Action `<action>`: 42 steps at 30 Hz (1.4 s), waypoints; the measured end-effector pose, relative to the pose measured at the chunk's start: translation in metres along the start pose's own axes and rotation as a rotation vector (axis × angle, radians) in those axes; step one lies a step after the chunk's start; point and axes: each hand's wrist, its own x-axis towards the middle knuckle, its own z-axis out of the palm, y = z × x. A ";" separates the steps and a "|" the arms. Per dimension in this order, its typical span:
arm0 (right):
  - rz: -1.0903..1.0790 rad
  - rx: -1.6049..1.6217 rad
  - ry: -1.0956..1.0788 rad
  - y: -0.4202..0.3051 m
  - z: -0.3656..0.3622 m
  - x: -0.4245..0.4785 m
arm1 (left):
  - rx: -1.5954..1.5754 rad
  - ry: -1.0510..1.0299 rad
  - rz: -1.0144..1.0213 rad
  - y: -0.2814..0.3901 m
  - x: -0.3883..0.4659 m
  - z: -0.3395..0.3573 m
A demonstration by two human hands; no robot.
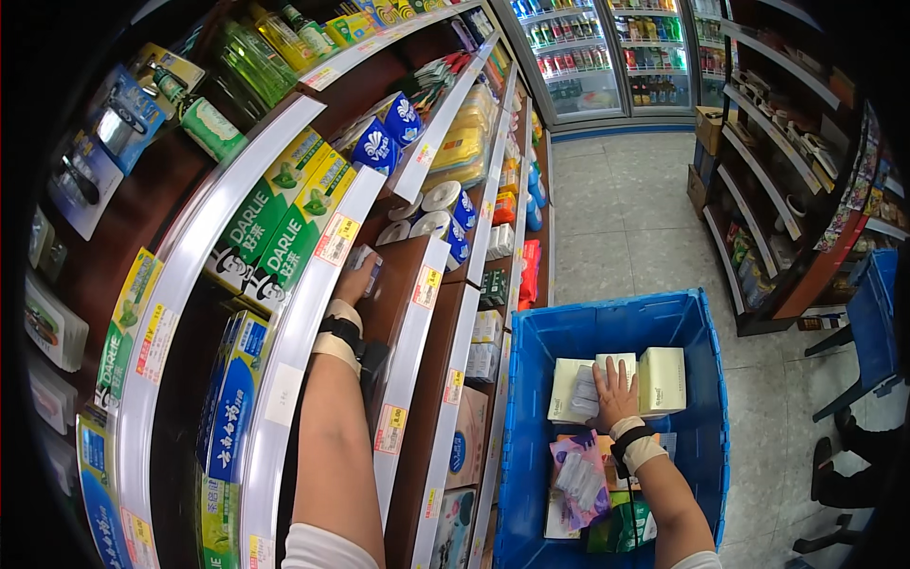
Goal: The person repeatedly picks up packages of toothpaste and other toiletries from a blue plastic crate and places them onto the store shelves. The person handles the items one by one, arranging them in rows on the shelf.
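Observation:
My left hand (353, 279) reaches into a brown shelf (405, 267) and grips a small wrapped pack (373, 274), partly hidden by the fingers. White toilet rolls in blue wrappers (442, 217) stand just beyond it. My right hand (616, 398) is inside a blue plastic crate (522, 398), fingers spread over pale tissue packs (661, 380) and beside small clear-wrapped packs (586, 391). Nearer to me in the crate lie a pink and purple packet (579, 462) with clear-wrapped packs on it, and a green packet (635, 523). Both wrists wear black straps over beige bands.
Shelf edges with price tags run along my left, holding Darlie toothpaste boxes (284, 235) and green bottles (206, 128). Glass-door drink fridges (583, 64) stand at the far end. To the right are another shelf rack (768, 185), a blue chair (871, 320) and a person's feet (825, 462).

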 end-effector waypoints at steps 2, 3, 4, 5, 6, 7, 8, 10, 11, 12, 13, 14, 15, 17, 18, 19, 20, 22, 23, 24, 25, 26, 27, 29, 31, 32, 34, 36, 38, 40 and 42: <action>0.030 -0.025 -0.011 0.012 -0.003 -0.004 | 0.087 -0.100 0.009 0.030 -0.004 0.004; 0.026 -0.030 -0.012 0.012 -0.005 -0.005 | 0.140 -0.136 0.008 0.040 -0.009 -0.004; 0.022 -0.022 -0.016 0.013 -0.005 -0.005 | 0.153 -0.161 0.025 0.037 -0.009 -0.007; 0.018 -0.020 -0.012 0.015 -0.005 -0.006 | 0.171 -0.164 0.025 0.037 -0.009 -0.007; 0.012 -0.019 -0.008 0.015 -0.004 -0.007 | 0.190 -0.165 0.025 0.037 -0.011 -0.009; 0.010 -0.018 -0.004 0.017 -0.004 -0.007 | 0.208 -0.169 0.027 0.038 -0.012 -0.009; 0.011 -0.013 -0.003 0.019 -0.004 -0.007 | 0.201 -0.227 0.000 0.042 -0.010 -0.009; -0.002 -0.007 -0.001 0.018 -0.002 -0.006 | 0.155 -0.233 -0.018 0.035 -0.007 -0.007; -0.008 -0.004 0.001 0.018 -0.002 -0.006 | 0.123 -0.199 0.003 0.023 0.001 0.001; -0.033 0.012 0.005 0.010 -0.001 -0.004 | 0.105 -0.153 0.007 -0.004 0.010 0.000; -0.053 0.020 0.017 0.005 -0.001 -0.002 | 0.083 -0.113 0.017 -0.022 0.018 -0.002; -0.067 0.025 0.023 0.002 0.001 -0.002 | -0.019 -0.166 -0.019 -0.032 0.022 -0.004; -0.064 0.024 0.026 0.004 0.002 -0.004 | -0.019 -0.141 -0.019 -0.028 0.020 0.003; -0.043 0.001 0.015 0.009 -0.002 -0.008 | -0.011 -0.123 -0.027 -0.006 0.006 0.011; -0.034 -0.018 0.013 0.013 -0.004 -0.010 | -0.003 -0.128 -0.033 0.010 -0.004 0.012; -0.021 -0.037 0.014 0.018 -0.006 -0.011 | 0.013 -0.162 -0.040 0.035 -0.017 0.010; -0.024 -0.029 0.020 0.019 -0.010 -0.012 | 0.037 -0.184 -0.055 0.048 -0.026 0.003; -0.052 -0.004 0.027 0.012 -0.016 -0.016 | -0.009 -0.158 -0.071 0.042 -0.034 -0.007; -0.064 0.004 0.039 0.011 -0.018 -0.018 | -0.034 -0.148 -0.076 0.040 -0.038 -0.010; -0.067 0.008 0.052 0.013 -0.020 -0.020 | -0.068 -0.224 -0.102 0.050 -0.045 -0.019; -0.067 0.013 0.066 0.015 -0.022 -0.022 | -0.061 -0.164 -0.079 0.052 -0.046 -0.018; -0.064 0.013 0.067 0.017 -0.024 -0.024 | -0.054 -0.104 -0.055 0.054 -0.047 -0.015; -0.058 0.011 0.062 0.019 -0.027 -0.029 | -0.048 -0.051 -0.033 0.058 -0.052 -0.011; -0.066 -0.004 0.096 0.023 -0.027 -0.033 | -0.049 -0.052 0.017 0.065 -0.058 -0.018; -0.080 0.031 0.123 0.020 -0.029 -0.040 | -0.017 0.011 0.075 0.056 -0.061 -0.019; -0.084 0.074 0.123 0.018 -0.032 -0.043 | -0.011 0.059 0.124 0.049 -0.063 -0.024; -0.059 0.101 0.148 0.025 -0.038 -0.054 | 0.047 0.083 0.160 0.072 -0.087 -0.021; -0.011 0.136 0.167 0.035 -0.045 -0.070 | 0.175 0.040 0.083 0.119 -0.129 -0.033; 0.008 0.181 0.216 0.039 -0.052 -0.083 | 0.304 0.084 0.141 0.140 -0.165 -0.041; 0.035 0.248 0.217 0.048 -0.057 -0.096 | 0.308 0.082 0.318 0.162 -0.207 -0.041; 0.050 0.308 0.269 0.066 -0.050 -0.108 | 0.268 0.050 0.535 0.183 -0.254 -0.032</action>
